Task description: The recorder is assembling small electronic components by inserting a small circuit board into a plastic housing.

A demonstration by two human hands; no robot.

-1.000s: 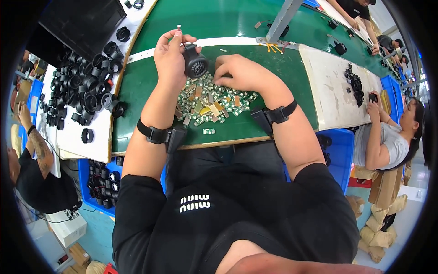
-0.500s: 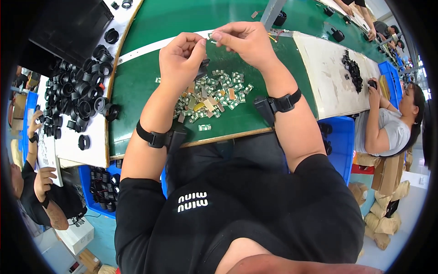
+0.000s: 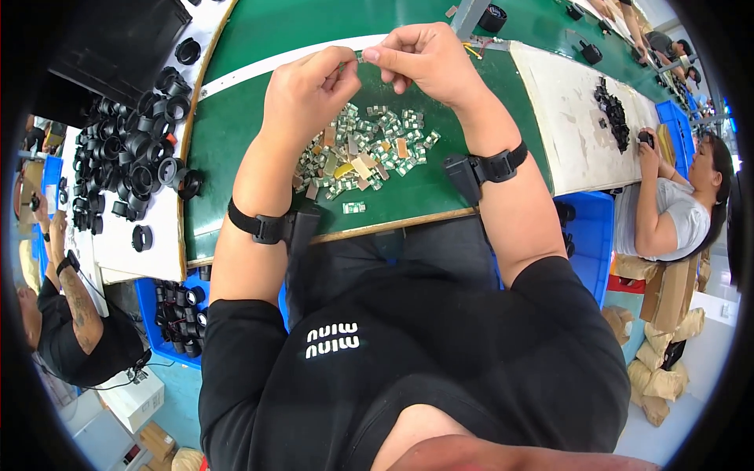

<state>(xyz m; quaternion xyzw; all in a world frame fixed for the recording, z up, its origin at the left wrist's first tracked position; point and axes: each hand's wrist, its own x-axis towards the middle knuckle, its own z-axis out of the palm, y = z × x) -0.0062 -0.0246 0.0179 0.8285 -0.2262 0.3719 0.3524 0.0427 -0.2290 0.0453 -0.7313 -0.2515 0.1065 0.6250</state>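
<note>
My left hand (image 3: 310, 90) is curled shut above the green table (image 3: 236, 133). The black round part it gripped a moment ago is hidden inside the fingers. My right hand (image 3: 420, 59) pinches a small green piece (image 3: 358, 56) at its fingertips, and these touch my left thumb and forefinger. Below both hands lies a pile of small green and tan pieces (image 3: 361, 153). One more of these pieces (image 3: 353, 207) lies alone near the table's front edge. Each wrist wears a black strap.
Several black ring parts (image 3: 133, 165) cover a white sheet at the left, with a blue bin of black parts (image 3: 177, 306) below it. A black tray (image 3: 118, 39) sits at the far left. Co-workers sit at the right (image 3: 675, 204) and lower left (image 3: 71, 314). More black parts (image 3: 613, 110) lie to the right.
My right hand rose from the pile with a small piece and met my left hand. The left hand closed around the black round part, which no longer shows. The view shifted slightly.
</note>
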